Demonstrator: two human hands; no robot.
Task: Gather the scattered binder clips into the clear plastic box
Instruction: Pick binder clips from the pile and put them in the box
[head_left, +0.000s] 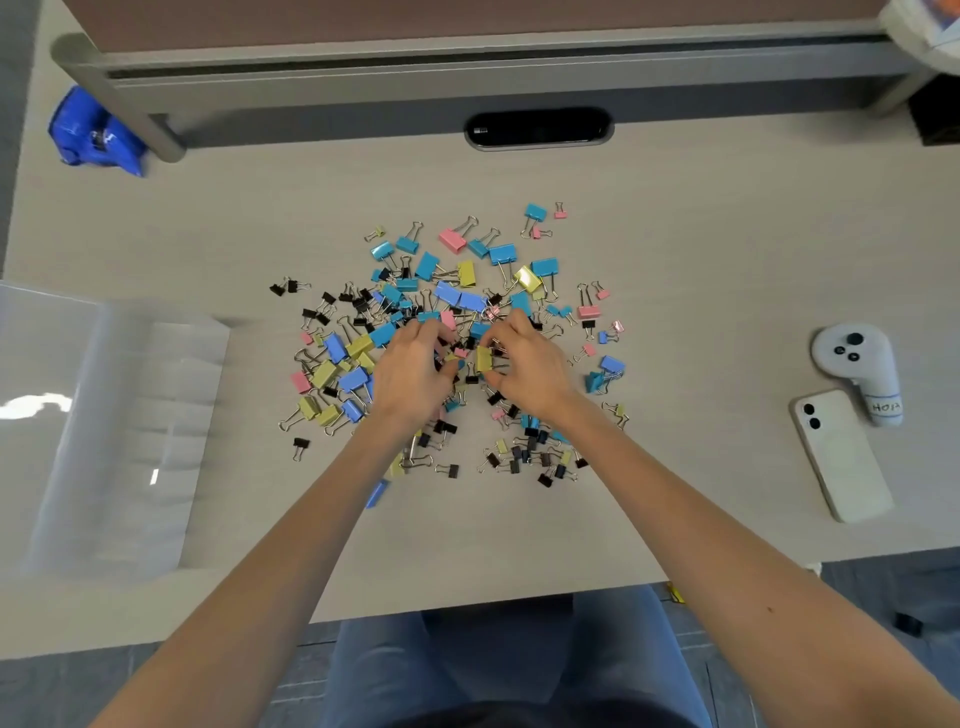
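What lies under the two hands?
Binder clips on the desk; the right hand pinches a yellow clip beside the left hand. Clips beneath both palms are covered, so cannot be seen.

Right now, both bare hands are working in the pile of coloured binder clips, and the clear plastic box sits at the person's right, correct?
No. The head view shows the clear plastic box at the person's left, not right; the left hand and right hand are in the coloured binder clips.
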